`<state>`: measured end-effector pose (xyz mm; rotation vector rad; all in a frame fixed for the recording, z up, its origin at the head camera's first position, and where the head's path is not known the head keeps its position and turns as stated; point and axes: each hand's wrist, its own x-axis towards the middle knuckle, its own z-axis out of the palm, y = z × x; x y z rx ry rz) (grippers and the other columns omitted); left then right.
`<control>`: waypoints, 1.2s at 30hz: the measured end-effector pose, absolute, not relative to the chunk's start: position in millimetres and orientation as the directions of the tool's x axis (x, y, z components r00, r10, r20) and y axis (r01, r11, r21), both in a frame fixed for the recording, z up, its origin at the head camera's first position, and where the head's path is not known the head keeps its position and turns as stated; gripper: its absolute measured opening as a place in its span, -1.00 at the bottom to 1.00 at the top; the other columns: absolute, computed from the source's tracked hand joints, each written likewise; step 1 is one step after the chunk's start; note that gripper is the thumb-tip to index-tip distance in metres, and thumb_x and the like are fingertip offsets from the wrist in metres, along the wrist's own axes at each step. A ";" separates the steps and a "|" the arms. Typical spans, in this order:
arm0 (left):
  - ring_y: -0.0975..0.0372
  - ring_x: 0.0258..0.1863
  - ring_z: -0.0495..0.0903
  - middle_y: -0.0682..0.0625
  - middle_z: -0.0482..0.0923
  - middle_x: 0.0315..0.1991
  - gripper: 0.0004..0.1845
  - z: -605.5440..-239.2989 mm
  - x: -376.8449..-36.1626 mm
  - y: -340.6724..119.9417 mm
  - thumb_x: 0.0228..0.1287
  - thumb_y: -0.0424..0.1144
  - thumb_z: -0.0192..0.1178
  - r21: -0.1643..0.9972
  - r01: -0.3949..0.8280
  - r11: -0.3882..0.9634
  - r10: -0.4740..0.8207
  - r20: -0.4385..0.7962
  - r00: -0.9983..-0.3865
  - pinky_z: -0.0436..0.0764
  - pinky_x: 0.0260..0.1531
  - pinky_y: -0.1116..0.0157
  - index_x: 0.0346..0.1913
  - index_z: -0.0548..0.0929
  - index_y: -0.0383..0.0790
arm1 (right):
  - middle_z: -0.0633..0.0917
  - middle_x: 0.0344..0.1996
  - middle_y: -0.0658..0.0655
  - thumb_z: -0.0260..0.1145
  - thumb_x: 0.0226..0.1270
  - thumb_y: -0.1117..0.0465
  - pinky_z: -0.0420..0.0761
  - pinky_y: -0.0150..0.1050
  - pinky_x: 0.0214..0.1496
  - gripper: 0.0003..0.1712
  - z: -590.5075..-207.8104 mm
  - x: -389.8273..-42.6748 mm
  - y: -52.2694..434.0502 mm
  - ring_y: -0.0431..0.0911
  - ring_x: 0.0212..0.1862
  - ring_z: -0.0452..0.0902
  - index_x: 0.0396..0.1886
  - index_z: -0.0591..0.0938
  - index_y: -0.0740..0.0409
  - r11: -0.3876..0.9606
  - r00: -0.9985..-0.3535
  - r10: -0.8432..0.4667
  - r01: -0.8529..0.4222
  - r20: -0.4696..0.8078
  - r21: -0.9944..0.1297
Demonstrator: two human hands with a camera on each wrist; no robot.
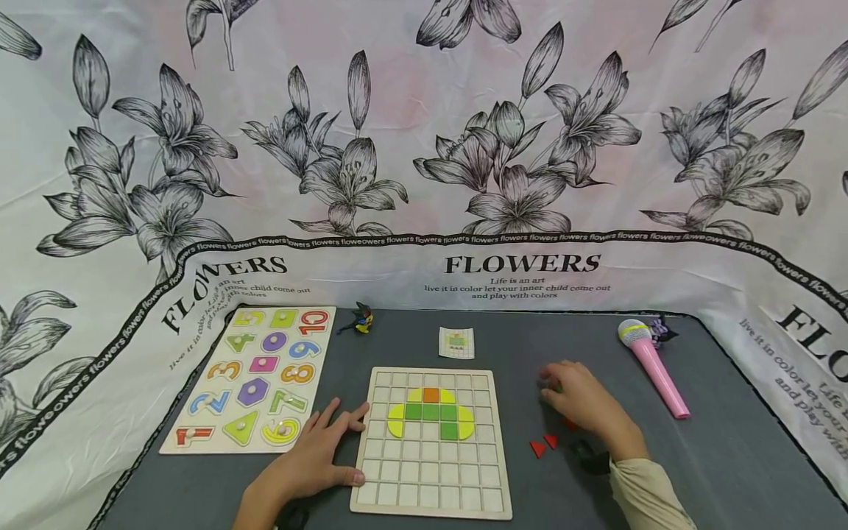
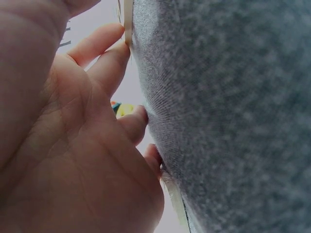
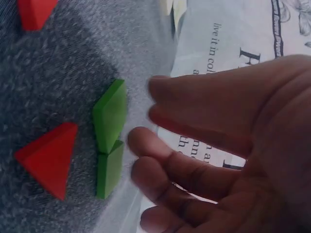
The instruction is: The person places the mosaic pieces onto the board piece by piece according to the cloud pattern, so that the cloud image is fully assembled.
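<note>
A wooden grid board [image 1: 430, 511] lies mid-table, with green squares [image 1: 430, 411], an orange square [image 1: 431, 396] and yellow rounded pieces [image 1: 466, 423] set in its cells. My left hand [image 1: 314, 453] rests against the board's left edge, fingers spread, thumb touching the lower side. To the right, my right hand [image 1: 589, 405] hovers over loose pieces. In the right wrist view, two green pieces [image 3: 110, 116] lie just beyond its fingertips, with a red triangle [image 3: 48, 158] beside them. Nothing shows between that thumb and fingers. Two red triangles [image 1: 537, 449] lie between board and hand.
A number-and-shape puzzle board [image 1: 218, 401] lies at the left, partly under my left fingers. Behind the grid board is a small pattern card [image 1: 456, 343]. A dark-and-yellow figurine [image 1: 361, 319] stands back left; a pink toy microphone [image 1: 659, 372] and purple figurine [image 1: 662, 330] are right.
</note>
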<state>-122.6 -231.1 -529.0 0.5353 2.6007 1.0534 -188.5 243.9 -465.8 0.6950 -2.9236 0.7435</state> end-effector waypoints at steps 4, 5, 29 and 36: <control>-0.28 0.69 -0.23 0.21 0.52 0.31 0.18 -528.9 -122.1 -230.3 0.00 0.39 0.55 0.708 0.227 0.668 0.434 -0.124 -0.892 -0.30 0.52 -0.42 0.66 0.32 0.00 | 0.60 -0.39 0.03 0.56 0.22 0.41 0.61 -0.05 -0.30 -0.84 -470.1 -189.2 245.7 -0.09 -0.33 0.51 -0.23 0.74 0.29 0.785 -0.897 -0.423 -0.433 0.127 -0.442; -0.28 0.69 -0.22 0.20 0.52 0.31 0.18 -529.2 -122.3 -230.2 0.00 0.39 0.55 0.708 0.227 0.669 0.434 -0.125 -0.892 -0.29 0.52 -0.42 0.66 0.32 0.00 | 0.60 -0.39 0.03 0.55 0.22 0.41 0.61 -0.06 -0.30 -0.85 -470.9 -189.0 245.8 -0.09 -0.33 0.51 -0.24 0.74 0.28 0.786 -0.899 -0.422 -0.429 0.121 -0.446; -0.33 0.67 -0.23 0.21 0.50 0.32 0.14 -532.3 -121.8 -232.5 0.04 0.36 0.54 0.726 0.237 0.646 0.454 -0.115 -0.884 -0.31 0.49 -0.47 0.66 0.31 0.09 | 0.54 -0.34 0.06 0.46 0.24 0.48 0.60 -0.03 -0.23 -0.81 -474.9 -181.5 241.7 -0.04 -0.29 0.47 -0.33 0.64 0.16 0.809 -0.915 -0.398 -0.385 0.069 -0.445; -0.29 0.69 -0.25 0.18 0.49 0.34 0.15 -530.6 -123.8 -230.7 0.03 0.37 0.55 0.717 0.235 0.657 0.447 -0.119 -0.887 -0.32 0.51 -0.43 0.64 0.34 0.01 | 0.58 -0.25 0.14 0.40 0.15 0.53 0.60 0.01 -0.16 -0.76 -468.2 -178.7 240.6 0.02 -0.22 0.48 -0.22 0.67 0.20 0.822 -0.918 -0.395 -0.370 0.033 -0.432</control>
